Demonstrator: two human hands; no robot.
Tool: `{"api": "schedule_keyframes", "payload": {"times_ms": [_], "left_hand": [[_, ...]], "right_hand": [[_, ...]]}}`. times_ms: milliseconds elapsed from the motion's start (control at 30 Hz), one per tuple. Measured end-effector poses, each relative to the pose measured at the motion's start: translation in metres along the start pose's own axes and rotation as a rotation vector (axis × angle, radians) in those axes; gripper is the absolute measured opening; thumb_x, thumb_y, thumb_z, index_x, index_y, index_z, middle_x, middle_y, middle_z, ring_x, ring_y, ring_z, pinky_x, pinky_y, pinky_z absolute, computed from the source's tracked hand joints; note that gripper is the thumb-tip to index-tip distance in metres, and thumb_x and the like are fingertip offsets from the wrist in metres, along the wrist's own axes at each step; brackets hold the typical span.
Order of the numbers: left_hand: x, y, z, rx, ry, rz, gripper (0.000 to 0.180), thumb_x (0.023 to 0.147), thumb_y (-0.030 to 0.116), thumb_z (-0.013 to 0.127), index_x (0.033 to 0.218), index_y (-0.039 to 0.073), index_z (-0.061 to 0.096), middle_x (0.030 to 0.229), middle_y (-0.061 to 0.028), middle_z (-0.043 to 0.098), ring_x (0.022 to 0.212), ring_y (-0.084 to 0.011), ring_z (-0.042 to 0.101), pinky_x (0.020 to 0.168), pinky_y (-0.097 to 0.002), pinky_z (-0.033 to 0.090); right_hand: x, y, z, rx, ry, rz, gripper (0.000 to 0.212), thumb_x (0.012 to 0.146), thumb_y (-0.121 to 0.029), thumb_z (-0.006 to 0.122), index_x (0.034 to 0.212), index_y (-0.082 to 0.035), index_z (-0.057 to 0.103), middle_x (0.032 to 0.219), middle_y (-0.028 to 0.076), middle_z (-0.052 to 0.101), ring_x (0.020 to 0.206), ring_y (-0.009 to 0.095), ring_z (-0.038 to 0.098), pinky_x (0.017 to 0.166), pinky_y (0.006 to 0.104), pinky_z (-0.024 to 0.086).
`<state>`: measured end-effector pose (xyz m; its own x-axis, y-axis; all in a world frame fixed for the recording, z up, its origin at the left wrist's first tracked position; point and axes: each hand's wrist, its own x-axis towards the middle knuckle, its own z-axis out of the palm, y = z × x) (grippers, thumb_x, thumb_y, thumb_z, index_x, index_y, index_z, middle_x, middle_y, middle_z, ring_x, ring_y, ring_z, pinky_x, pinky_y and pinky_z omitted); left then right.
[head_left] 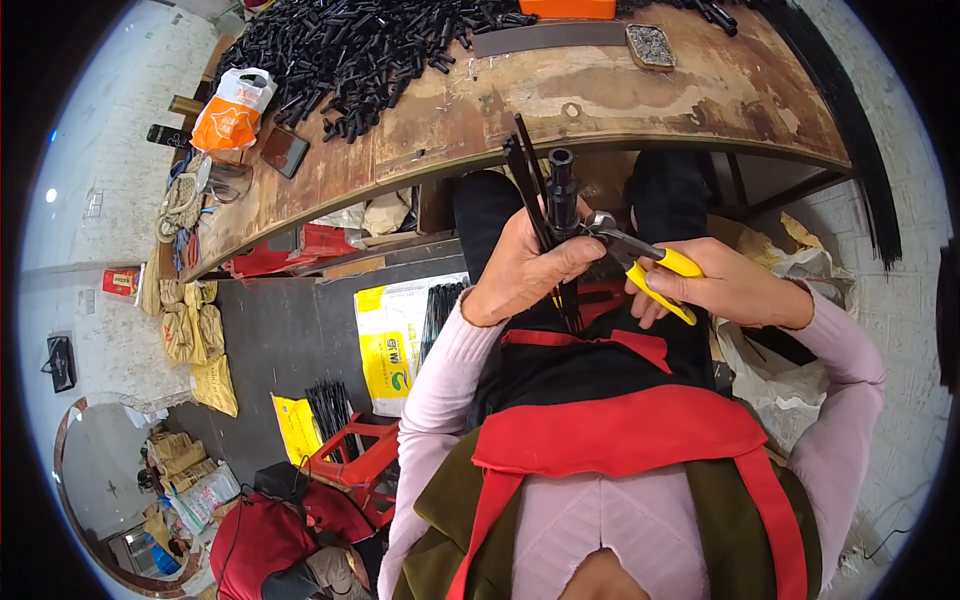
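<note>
My left hand (522,268) is closed around a black tubular part (562,192), which stands upright with its round open end up. Several thin black rods (522,172) are in the same grip and run down past the palm. My right hand (728,284) holds pliers with yellow handles (648,288), its fingers on the grips. The metal jaws reach the side of the black part, close to my left thumb. Whether they grip anything there is too small to tell. Both hands are over my lap, just below the table's edge.
On the wooden table (430,140) lie a large heap of black tubular parts (340,60), an orange-white bag (236,110), a phone (285,152) and a small tin of metal bits (651,46). Long black rods (870,190) hang at the right. A red stool (365,465) and another person (270,545) are lower left.
</note>
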<state>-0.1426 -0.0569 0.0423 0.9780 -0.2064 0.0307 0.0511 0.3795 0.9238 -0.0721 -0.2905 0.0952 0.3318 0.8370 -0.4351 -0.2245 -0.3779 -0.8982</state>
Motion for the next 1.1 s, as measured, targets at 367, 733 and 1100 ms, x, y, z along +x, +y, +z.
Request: {"api": "schedule_keyframes", "payload": {"times_ms": [367,733,1100], "left_hand": [[0.01,-0.002,-0.007,-0.039,-0.017,-0.035,0.027,0.089,0.011,0.072,0.106,0.003,0.052,0.077,0.0008,0.054,0.064,-0.0054,0.046,0.054,-0.0212,0.036],[0.039,-0.012,-0.027,0.026,0.178,0.1,0.054,0.089,0.002,0.058,0.14,0.001,0.038,0.079,0.0,0.049,0.065,-0.0077,0.048,0.06,-0.023,0.041],[0.057,-0.009,-0.032,0.004,0.198,-0.026,0.036,0.097,0.015,0.059,0.128,-0.002,0.05,0.074,0.0031,0.046,0.064,-0.006,0.046,0.059,-0.0219,0.039]], "right_hand": [[0.011,0.005,-0.004,0.113,-0.013,0.069,0.026,0.101,-0.026,0.05,0.089,-0.003,0.053,0.065,0.003,0.05,0.051,0.01,0.045,0.049,0.024,0.038],[0.077,0.0,-0.161,-1.015,0.763,-0.703,0.025,0.082,-0.013,0.065,0.105,-0.002,0.063,0.091,0.017,0.067,0.086,0.035,0.064,0.074,0.0413,0.049],[0.126,-0.018,-0.238,-1.341,0.851,-0.311,0.023,0.079,-0.011,0.056,0.098,-0.004,0.067,0.088,0.02,0.068,0.084,0.039,0.065,0.075,0.0497,0.051]]}}
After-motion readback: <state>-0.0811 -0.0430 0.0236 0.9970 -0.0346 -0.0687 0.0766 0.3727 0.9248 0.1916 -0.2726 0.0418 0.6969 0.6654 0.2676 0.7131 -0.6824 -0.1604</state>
